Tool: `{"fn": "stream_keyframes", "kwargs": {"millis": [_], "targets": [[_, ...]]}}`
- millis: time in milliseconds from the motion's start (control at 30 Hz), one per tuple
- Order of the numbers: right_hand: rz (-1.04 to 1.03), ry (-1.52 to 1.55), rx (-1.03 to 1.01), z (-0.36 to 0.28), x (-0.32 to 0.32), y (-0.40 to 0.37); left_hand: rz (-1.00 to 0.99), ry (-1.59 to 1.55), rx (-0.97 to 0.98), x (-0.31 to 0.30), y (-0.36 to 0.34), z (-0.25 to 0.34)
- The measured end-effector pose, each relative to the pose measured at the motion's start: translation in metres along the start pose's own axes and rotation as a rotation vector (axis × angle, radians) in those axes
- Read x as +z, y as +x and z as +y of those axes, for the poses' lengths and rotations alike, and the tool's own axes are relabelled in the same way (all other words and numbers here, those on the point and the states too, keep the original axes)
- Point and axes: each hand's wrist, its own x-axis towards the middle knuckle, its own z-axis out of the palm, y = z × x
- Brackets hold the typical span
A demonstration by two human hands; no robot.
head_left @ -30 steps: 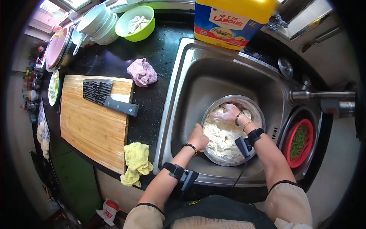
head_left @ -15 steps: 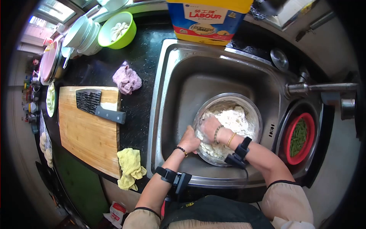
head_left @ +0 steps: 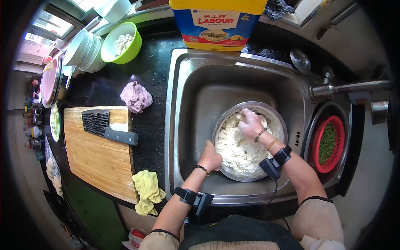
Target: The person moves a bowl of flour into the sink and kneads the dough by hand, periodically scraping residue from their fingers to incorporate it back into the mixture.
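A round metal bowl [head_left: 281, 121] stands in the sink, holding crumbly white floury dough [head_left: 241, 150]. My left hand [head_left: 209, 157] is closed on the bowl's left rim, its fingertips partly hidden by the side. Inside the bowl, my right hand [head_left: 251, 125] lies over the upper part of the dough, near the far rim. Its fingers are dusted white, with the thumb spread apart from them, and nothing shows gripped in them.
The steel sink [head_left: 200, 89] surrounds the bowl. Beside it sit a red basket of green beans [head_left: 329, 143] and a faucet [head_left: 350, 87]. Leftward are a cutting board [head_left: 100, 162] with a cleaver [head_left: 109, 127], a yellow cloth [head_left: 146, 191], a purple cloth [head_left: 136, 96] and a green bowl [head_left: 131, 48].
My right hand has moved from the bowl's left side up and right toward its far rim, uncovering more dough. My left hand stays at the left rim. The view has shifted slightly.
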Motion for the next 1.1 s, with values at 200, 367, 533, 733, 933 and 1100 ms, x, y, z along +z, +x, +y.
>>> {"fn": "stream_keyframes", "kwargs": {"millis": [200, 367, 533, 733, 933, 1100], "targets": [[-0.072, -0.216, -0.445, -0.024, 0.036, 0.004, -0.028, -0.083, -0.039, -0.001, 0.000, 0.003], [-0.323, -0.451, -0.600, -0.026, 0.058, -0.007, -0.030, -0.233, -0.041, 0.003, 0.008, -0.008], [-0.503, -0.548, -0.616, -0.030, 0.053, -0.020, -0.009, -0.377, 0.004, 0.011, 0.014, -0.018], [-0.556, -0.564, -0.544, -0.035, 0.010, -0.067, -0.017, -0.367, 0.002, 0.012, 0.012, -0.018], [-0.480, -0.607, -0.525, -0.027, -0.027, -0.095, -0.012, -0.350, 0.012, 0.014, 0.015, -0.021], [-0.468, -0.620, -0.345, -0.020, -0.026, -0.110, 0.032, -0.306, -0.013, 0.013, 0.015, -0.019]]}}
